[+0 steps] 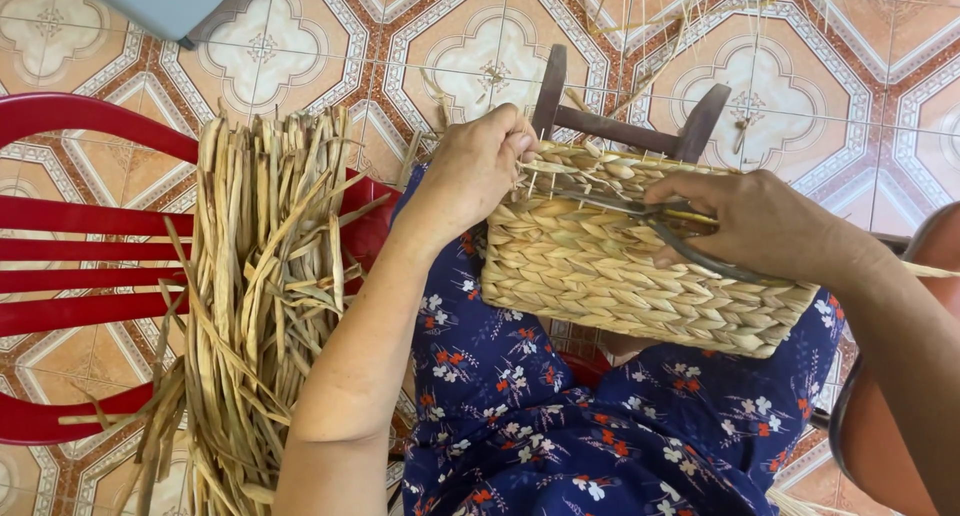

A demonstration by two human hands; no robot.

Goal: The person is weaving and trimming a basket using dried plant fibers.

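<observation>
**Head view: trimming the rim of a woven basket on your lap**

Head view shows you seated in a blue flowered dress (560,416) with a rectangular woven basket (630,276) lying across your knees, directly under both hands. Your left hand (475,171) is closed at the basket's near-left top corner, fingertips pinching a strand among the thin upright stakes of the rim. Your right hand (765,221) lies curled over the rim on the other side, gripping a pair of dark-handled scissors (650,216) whose blades point toward your left hand and rest along the top edge.

By the look of it, you are at the finishing stage: the walls are fully braided and only loose ends at the rim stick up. The next move seems to call for holding the pinched strand taut and keeping the blades close to the weave without nicking the braid.

Left of your left arm, a thick bundle of dried flat fibre (260,296) hangs over a red plastic chair (90,256). Beyond your hands, a small dark wooden stool (620,126) stands on the patterned tile floor (260,46).
</observation>
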